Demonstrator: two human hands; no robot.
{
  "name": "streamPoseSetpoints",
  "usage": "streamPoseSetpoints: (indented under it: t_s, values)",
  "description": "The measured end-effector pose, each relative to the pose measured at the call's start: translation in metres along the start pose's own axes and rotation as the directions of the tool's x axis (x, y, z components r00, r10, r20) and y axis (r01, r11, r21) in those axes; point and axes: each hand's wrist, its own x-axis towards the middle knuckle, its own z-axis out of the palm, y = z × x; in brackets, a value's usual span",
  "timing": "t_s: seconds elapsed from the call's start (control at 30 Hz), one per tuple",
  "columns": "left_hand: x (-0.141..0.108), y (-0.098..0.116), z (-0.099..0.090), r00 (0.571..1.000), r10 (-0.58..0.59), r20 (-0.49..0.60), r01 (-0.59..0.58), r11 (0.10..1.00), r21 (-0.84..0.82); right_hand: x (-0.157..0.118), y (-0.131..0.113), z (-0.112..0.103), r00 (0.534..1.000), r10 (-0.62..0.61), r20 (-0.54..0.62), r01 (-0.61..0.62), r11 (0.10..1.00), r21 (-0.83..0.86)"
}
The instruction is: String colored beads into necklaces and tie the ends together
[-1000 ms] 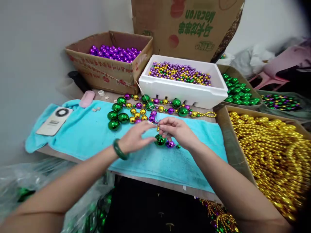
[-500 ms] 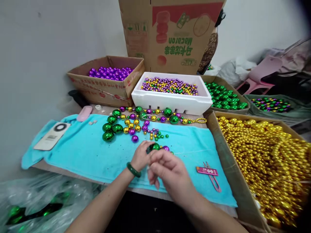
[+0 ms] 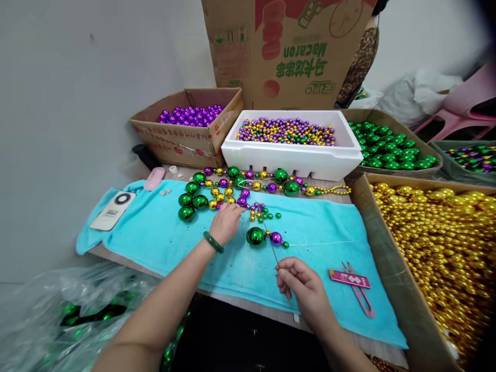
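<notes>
Over the middle of the blue towel [image 3: 155, 245], here's the left hand [image 3: 226, 226], palm down, forearm slanting up from the lower left, a green bangle [image 3: 213, 242] round the wrist. Its fingers point forward, slightly bent, the tips right at the edge of the little pile of small beads [image 3: 260, 211]; whether they pinch one, I can't tell from this angle.

Across to the right hand [image 3: 301, 283], nearer the body and lower in view! Forearm angling in from the lower right, wrist fairly straight, thumb and forefinger closed together on a thin needle [image 3: 275, 254], the other fingers curled in below. The needle leans up and away, its far end close to the small beads.

Between the hands, and just beyond the right one, lies the short strand: a big green bead [image 3: 256, 236], a tiny gold one, a purple bead [image 3: 276, 238] and a small green one in a row on the towel, neither hand on them. White thread [image 3: 329, 243] trails off rightward from there. Right of the right hand, well clear of its fingers, rest pink snips [image 3: 365, 302] with a magenta label [image 3: 349, 278] across them.
</notes>
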Motion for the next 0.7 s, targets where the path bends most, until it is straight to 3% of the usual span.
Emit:
streamPoseSetpoints:
  t_s: [0.1,0.2,0.43,0.5,0.57,0.6,0.63,0.67,0.7]
  values:
    - [0.031,0.001,0.008,0.999,0.023,0.045,-0.028,0.993,0.112,0.001,0.007,-0.009,0.999,-0.014,-0.034,0.015,1.0,0.02]
    - [0.053,0.005,0.017,0.987,0.111,0.116,-0.132,0.974,0.187,0.001,0.011,-0.011,0.999,-0.008,-0.039,0.009,0.999,0.034]
    - [0.061,0.006,0.027,0.984,0.129,0.121,-0.151,0.969,0.195,0.007,0.011,-0.013,0.998,-0.007,-0.054,0.01,0.999,0.052]
    - [0.059,0.006,0.026,0.992,0.096,0.087,-0.107,0.986,0.129,0.009,0.012,-0.015,0.998,-0.009,-0.06,0.012,0.999,0.048]
    - [0.054,0.008,0.021,1.0,-0.012,0.001,0.012,0.995,-0.096,0.011,0.012,-0.016,0.998,-0.012,-0.068,0.015,0.999,0.034]
    - [0.051,0.009,0.017,0.993,-0.114,-0.034,0.099,0.954,-0.284,0.012,0.012,-0.016,0.997,-0.016,-0.075,0.017,1.0,0.024]
    - [0.047,0.011,0.013,0.972,-0.231,-0.031,0.185,0.845,-0.501,0.012,0.012,-0.016,0.996,-0.018,-0.082,0.019,1.0,0.012]
    - [0.043,0.013,0.008,0.942,-0.334,0.026,0.254,0.664,-0.703,0.013,0.012,-0.016,0.996,-0.02,-0.089,0.02,1.0,-0.002]
    - [0.039,0.015,0.002,0.91,-0.396,0.122,0.3,0.426,-0.853,0.014,0.012,-0.015,0.995,-0.023,-0.096,0.022,1.0,-0.015]
